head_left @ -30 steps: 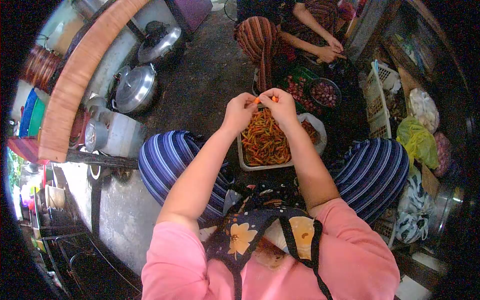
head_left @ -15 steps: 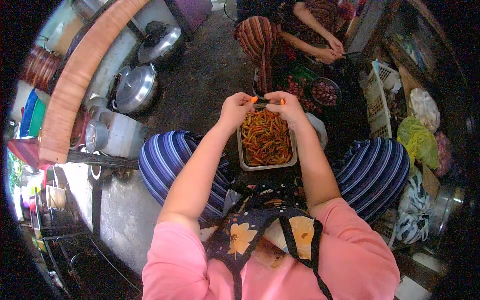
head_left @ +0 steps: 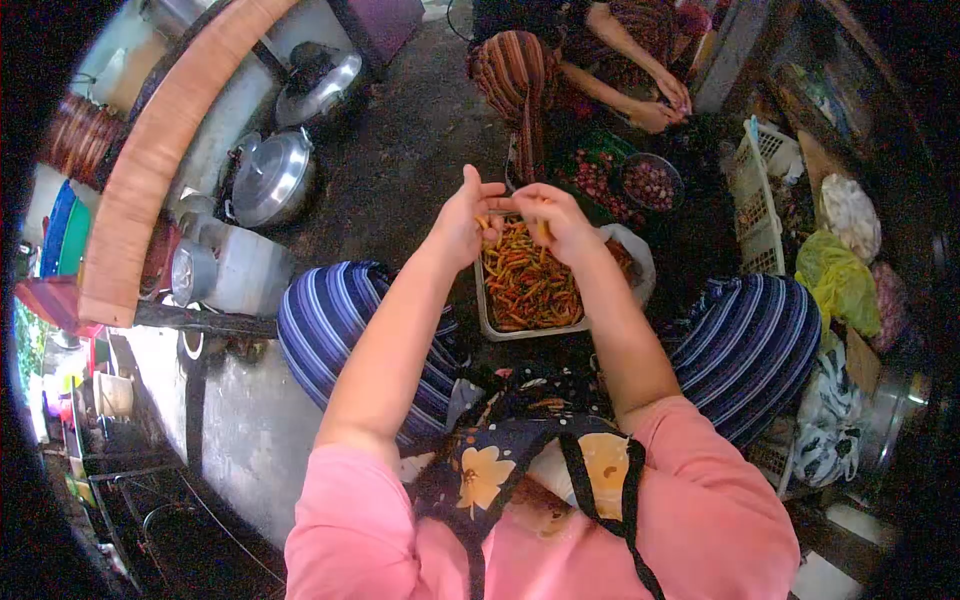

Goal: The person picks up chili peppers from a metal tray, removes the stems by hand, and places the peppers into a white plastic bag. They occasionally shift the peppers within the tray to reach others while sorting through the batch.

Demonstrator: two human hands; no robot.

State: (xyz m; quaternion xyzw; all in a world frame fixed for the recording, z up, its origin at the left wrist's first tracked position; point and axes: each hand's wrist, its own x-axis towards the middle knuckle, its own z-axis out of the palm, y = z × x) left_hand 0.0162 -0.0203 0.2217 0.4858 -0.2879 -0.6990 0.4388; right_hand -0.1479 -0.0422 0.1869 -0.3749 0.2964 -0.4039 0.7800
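Above the far end of a metal tray (head_left: 484,312) heaped with red, orange and green chili peppers (head_left: 535,285), my two hands meet. My left hand (head_left: 466,222) has its thumb raised and apart, while its lower fingers curl around a small orange chili pepper (head_left: 487,222). Fingertips of my right hand (head_left: 556,222) are pinched close to the left fingers. A blurred yellowish chili shows beneath the right fingers, seemingly held there. Partly hidden by my right forearm, a whitish plastic bag (head_left: 632,258) with reddish contents stands beside the tray.
Across from me a person's hands (head_left: 665,110) work near a bowl of shallots (head_left: 650,183) and a green tray (head_left: 595,160) of shallots. A white crate (head_left: 758,205) and plastic bags (head_left: 840,280) line the right. Lidded pots (head_left: 272,180) stand at left.
My left hand has opened its thumb upward, and my right hand has shifted left toward it. The orange bits at the fingertips have moved lower. More of the plastic bag shows.
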